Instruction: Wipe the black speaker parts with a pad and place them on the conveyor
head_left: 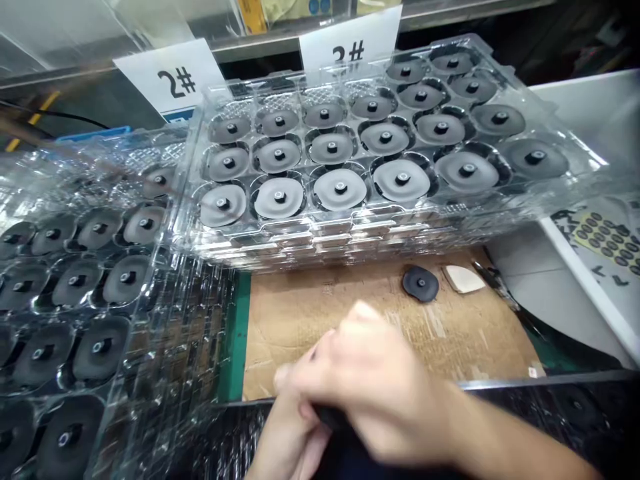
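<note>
My two hands are together low in the middle of the head view, over the near edge of the cardboard. My right hand (370, 380), blurred by motion, lies across the left with its fingers curled closed; whatever they grip is hidden. Underneath, my left hand (290, 433) is closed around a black part (333, 418), of which only a dark edge shows between the palms. Farther off on the cardboard lies a black rounded disc with a central stem (421, 285), touched by neither hand. Beside it rests a cream-coloured pad (464, 279).
Clear plastic trays (320, 220) holding several black stemmed discs are stacked behind the cardboard (320, 300). Another tray stack (145, 287) stands left. A pen-like tool (495, 283) lies right of the pad, near a white bin (590, 267) with a yellow sticker sheet (607, 237).
</note>
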A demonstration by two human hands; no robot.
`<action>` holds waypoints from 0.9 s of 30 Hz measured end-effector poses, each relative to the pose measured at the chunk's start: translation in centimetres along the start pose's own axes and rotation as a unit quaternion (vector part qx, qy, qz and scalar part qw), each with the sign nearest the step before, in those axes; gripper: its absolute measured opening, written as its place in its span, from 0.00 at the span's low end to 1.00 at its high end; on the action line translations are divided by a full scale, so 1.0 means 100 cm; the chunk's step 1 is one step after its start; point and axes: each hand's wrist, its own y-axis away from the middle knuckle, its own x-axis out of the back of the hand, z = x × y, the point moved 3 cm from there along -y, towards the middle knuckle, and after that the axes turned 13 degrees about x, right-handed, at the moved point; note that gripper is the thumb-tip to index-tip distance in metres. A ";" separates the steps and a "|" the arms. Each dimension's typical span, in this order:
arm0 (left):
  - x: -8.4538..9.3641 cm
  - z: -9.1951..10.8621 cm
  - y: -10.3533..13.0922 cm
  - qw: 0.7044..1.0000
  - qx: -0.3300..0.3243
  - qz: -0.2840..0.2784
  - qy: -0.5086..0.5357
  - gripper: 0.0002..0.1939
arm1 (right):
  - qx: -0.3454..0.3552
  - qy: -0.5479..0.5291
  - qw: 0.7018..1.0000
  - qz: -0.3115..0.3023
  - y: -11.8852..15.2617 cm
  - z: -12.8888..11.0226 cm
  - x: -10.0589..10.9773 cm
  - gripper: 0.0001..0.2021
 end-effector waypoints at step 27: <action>-0.010 -0.005 0.018 0.995 -0.081 0.051 0.012 0.16 | -0.082 0.015 0.995 0.047 0.014 -0.044 -0.008 0.10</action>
